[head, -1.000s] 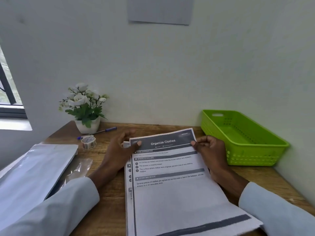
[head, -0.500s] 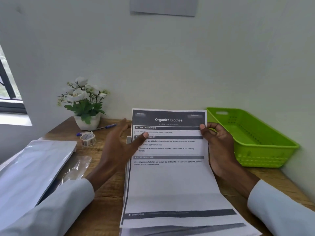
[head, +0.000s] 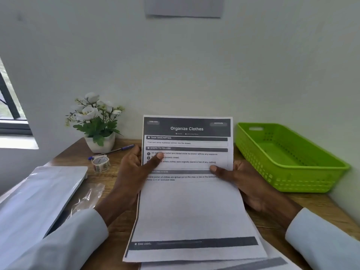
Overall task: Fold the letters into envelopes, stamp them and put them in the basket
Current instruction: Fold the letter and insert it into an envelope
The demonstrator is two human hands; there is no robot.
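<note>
We hold the white printed letter sheet [head: 188,207] (headed "Organize Clothes") lifted at its far end above the wooden tabletop [head: 321,201]. Our left hand [head: 136,172] pinches its left edge with the thumb on the print, and our right hand [head: 239,178] pinches the right edge. The bright green plastic basket [head: 288,184] stands just to the right.

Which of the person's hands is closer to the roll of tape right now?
Left. The left hand grips the letter's left edge, just right of the tape roll. The right hand holds the opposite edge, farther away, beside the green basket.
</note>
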